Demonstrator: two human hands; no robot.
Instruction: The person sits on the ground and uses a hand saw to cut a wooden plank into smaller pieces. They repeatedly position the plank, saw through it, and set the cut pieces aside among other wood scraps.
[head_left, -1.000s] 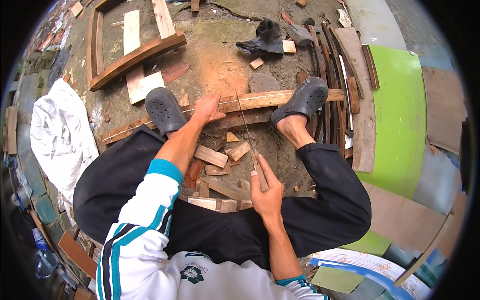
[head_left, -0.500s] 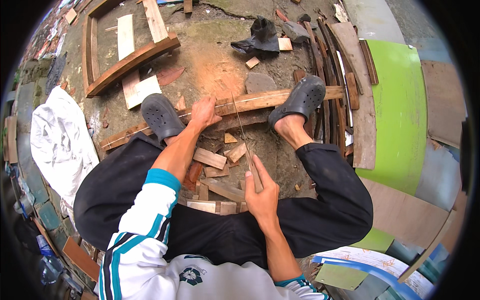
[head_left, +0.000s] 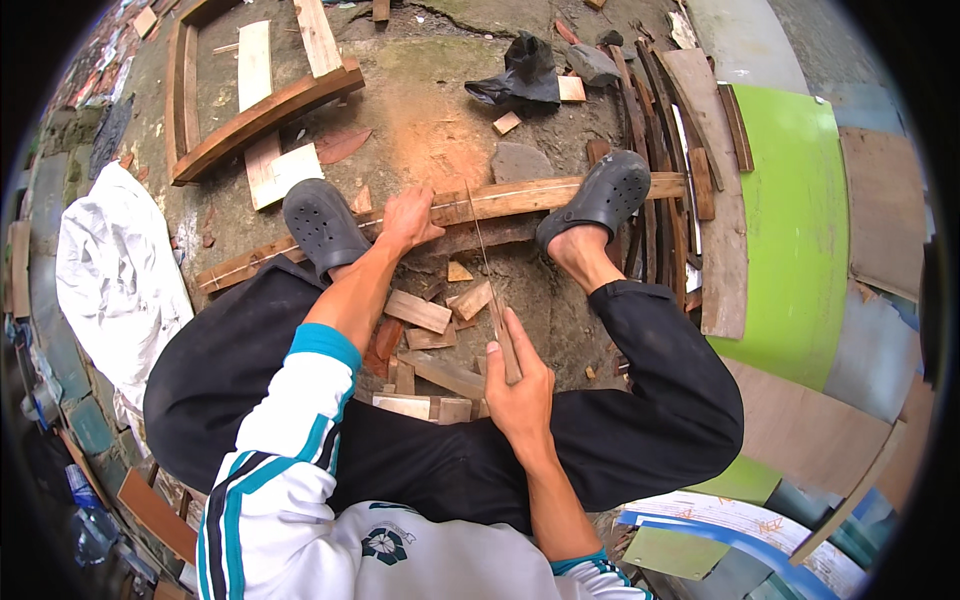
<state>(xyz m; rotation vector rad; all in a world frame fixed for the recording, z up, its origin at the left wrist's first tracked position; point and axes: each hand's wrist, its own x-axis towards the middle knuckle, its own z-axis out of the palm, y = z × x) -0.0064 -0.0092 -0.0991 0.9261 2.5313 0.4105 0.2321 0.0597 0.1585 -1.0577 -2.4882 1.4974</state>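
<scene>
A long wooden plank (head_left: 510, 200) lies crosswise in front of me, with a grey clog on each foot pressing on it at left and right. My left hand (head_left: 410, 218) is closed over the plank between the two feet, gripping its edge. In my right hand (head_left: 520, 390) is the wooden handle of a handsaw (head_left: 484, 250). Its thin blade, seen nearly edge-on, runs away from me and crosses the plank just right of my left hand. Whether the teeth sit in a cut is too small to tell.
Several wood offcuts (head_left: 420, 311) lie between my legs. Orange sawdust (head_left: 437, 150) covers the ground beyond the plank. A wooden frame (head_left: 265, 122) stands far left, a black plastic bag (head_left: 520, 78) beyond. Stacked strips and a green panel (head_left: 790, 230) are at right, a white sack (head_left: 118, 280) at left.
The view has shifted slightly. Both hands keep their holds, and the saw stays across the plank at nearly the same place, with its handle a touch nearer to me.
</scene>
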